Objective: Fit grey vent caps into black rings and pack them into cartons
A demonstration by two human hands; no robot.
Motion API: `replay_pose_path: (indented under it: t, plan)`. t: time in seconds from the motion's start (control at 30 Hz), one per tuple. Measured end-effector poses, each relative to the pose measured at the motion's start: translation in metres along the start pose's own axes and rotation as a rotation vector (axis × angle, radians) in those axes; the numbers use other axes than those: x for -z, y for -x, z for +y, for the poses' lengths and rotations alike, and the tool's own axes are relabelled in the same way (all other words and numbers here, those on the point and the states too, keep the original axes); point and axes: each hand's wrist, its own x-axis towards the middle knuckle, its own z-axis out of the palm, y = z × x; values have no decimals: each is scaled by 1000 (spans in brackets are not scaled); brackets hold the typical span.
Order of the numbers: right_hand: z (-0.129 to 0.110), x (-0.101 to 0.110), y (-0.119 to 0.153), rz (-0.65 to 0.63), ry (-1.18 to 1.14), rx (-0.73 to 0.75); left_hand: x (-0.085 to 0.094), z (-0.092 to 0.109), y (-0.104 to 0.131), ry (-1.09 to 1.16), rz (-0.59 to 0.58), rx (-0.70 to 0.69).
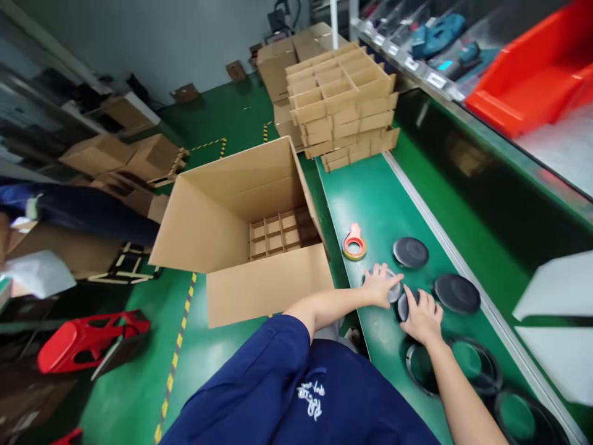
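Observation:
On the green bench, my left hand [380, 285] rests with spread fingers over a clear round piece [395, 292], touching it. Beside it, my right hand [422, 314] has its fingers wrapped round a small dark round part [404, 306]. Two flat black discs lie near the hands, one [411, 252] above them and another [457, 293] to the right. Black rings [473, 361] lie around my right forearm. A roll of tape [354, 246] with an orange-red core sits on the bench left of the upper disc.
A large open carton [269, 287] with cardboard dividers inside stands left of the bench [370, 191]. Stacked divider grids [343, 99] sit at the bench's far end. A red bin [523, 80] is on the right shelf. A red stool [92, 340] and another person's dark-clothed body [88, 207] are at left.

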Motion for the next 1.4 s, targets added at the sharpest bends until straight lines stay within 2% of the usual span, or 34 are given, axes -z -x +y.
replay_pose_path:
  t: [0.1,0.17,0.23,0.27,0.33,0.43,0.5,0.57,0.67,0.77,0.87,0.97,1.03,1.13,1.27,1.4]
  plan:
    - [0,14,3,133,-15,-29,-1,-24,52,158,178,-158]
    - [-8,35,2,225,-69,-51,-1,-51,95,256,354,-220]
    - [-27,64,-2,246,-166,21,4,-84,139,310,569,-208]
    - [-43,80,-4,218,-228,104,8,-103,159,326,677,-167]
    - [-87,112,-12,92,-358,336,21,-145,195,363,851,-23]
    - [-176,147,-36,-156,-465,656,52,-223,231,475,1025,257]
    - [-246,157,-64,-233,-466,784,77,-287,242,586,1108,446]
    - [-321,156,-106,-219,-438,854,100,-360,246,663,1111,651]
    - [-434,128,-189,-182,-368,833,122,-474,240,635,944,927]
    - [-538,73,-277,-231,-226,688,120,-574,225,597,827,1036]
    - [-618,8,-349,-296,-36,588,101,-651,204,592,772,1056]
    - [-672,-50,-403,-329,94,567,78,-705,179,572,721,1033]
    - [-695,-82,-430,-326,134,591,66,-730,164,520,706,1005]
    - [-712,-126,-459,-299,157,651,55,-758,145,435,706,963]
    - [-707,-173,-475,-259,164,721,43,-782,128,432,726,943]
    - [-692,-197,-478,-199,123,781,19,-795,121,424,743,794]
